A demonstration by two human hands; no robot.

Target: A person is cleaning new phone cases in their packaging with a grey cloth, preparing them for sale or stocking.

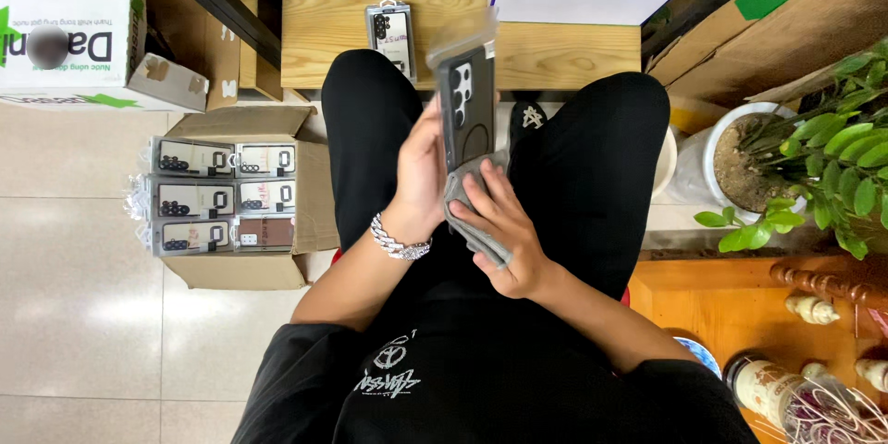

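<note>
My left hand [421,176] grips a dark phone case [465,106] in a clear plastic sleeve, held upright over my lap. A silver chain bracelet [400,242] circles that wrist. My right hand [504,227] presses a grey cloth [462,213] against the lower end of the case. I sit in black trousers and a black shirt.
An open cardboard box [277,268] of packaged phone cases stands on the tiled floor at left. A low wooden shelf [555,51] ahead holds another packaged case [393,32]. A potted plant [814,166] stands at right, with bottles [768,388] on a wooden surface below.
</note>
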